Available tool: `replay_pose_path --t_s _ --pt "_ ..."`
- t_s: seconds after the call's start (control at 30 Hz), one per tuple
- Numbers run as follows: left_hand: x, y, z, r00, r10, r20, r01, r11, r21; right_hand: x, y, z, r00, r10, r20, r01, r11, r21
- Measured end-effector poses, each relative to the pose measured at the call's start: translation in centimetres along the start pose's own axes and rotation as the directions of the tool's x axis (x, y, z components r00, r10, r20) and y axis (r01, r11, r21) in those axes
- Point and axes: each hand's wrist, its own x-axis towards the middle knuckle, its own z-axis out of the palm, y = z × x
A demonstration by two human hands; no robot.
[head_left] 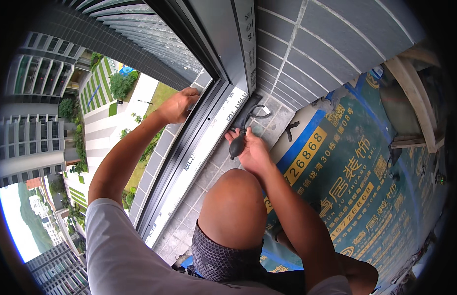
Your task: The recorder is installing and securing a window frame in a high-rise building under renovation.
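My right hand is closed around the neck of a black rubber squeeze bulb, low on the inner side of the window frame. A flat black piece, perhaps an air bag, lies against the frame's corner just beyond it, with a curved hose beside it. My left arm reaches over to the outer side, and my left hand is curled with its fingertips at the outer edge of the window frame. What those fingers grip, if anything, is hidden.
Grey wall tiles rise on the right. A green printed protective sheet covers the floor, with wooden boards at the far right. A small dark object lies by the sill. Outside the frame is a high drop to a courtyard.
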Motion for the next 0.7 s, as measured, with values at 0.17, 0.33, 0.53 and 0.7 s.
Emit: replay_pose_path --t_s 0.17,0.33,0.53,0.7 --pt "0.0 -0.3 -1.0 0.988 0.141 0.065 -0.148 0.981 0.122 0.3 -0.4 -1.0 1.0 -0.016 0.021 0.016 1.0 -0.002" --pt "-0.3 -0.5 -2.5 0.969 0.203 0.139 -0.225 0.96 0.169 0.3 0.4 -0.6 0.999 -0.036 -0.011 0.037 0.998 0.041" --pt "0.5 -0.2 -1.7 0.922 0.281 0.266 -0.363 0.865 0.345 0.5 0.2 -1.7 0.995 -0.084 -0.051 0.087 0.995 0.052" --pt "-0.6 -0.5 -1.1 0.939 0.26 0.223 -0.327 0.874 0.36 -1.5 -0.4 -1.8 0.974 -0.158 -0.165 0.081 0.914 -0.398"
